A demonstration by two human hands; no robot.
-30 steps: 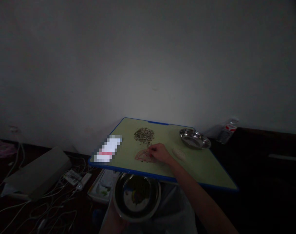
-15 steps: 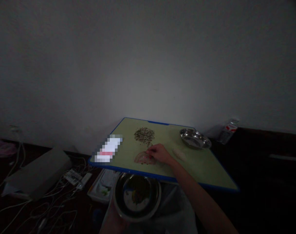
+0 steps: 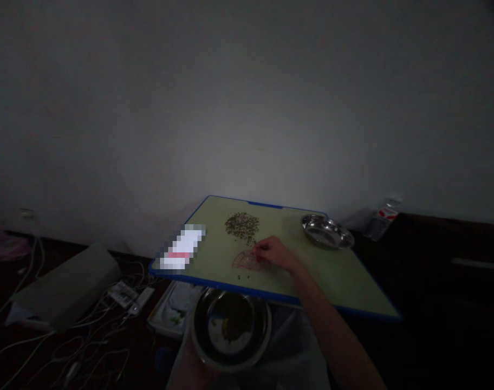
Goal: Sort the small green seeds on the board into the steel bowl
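My right hand pinches the upper right edge of a clear protractor with red markings, low over or on the pale green board. Just beyond it lies a scattered pile of small dark seeds or beans, some straying toward my fingers. A few loose seeds lie on the near side of the protractor. Below the board's near edge, my left hand, dim and partly hidden, supports a steel bowl from beneath. Dark greenish contents show inside the bowl, too dim to name.
A shallow steel dish stands at the board's right rear. A blurred-out bright phone-like rectangle lies on the left. Beyond are a bottle, a grey box, tangled cables and a white tray under the board.
My right hand has shifted the protractor a little to the right, away from a few seeds that were at its straight edge. The bowl in my left hand stays about where it was.
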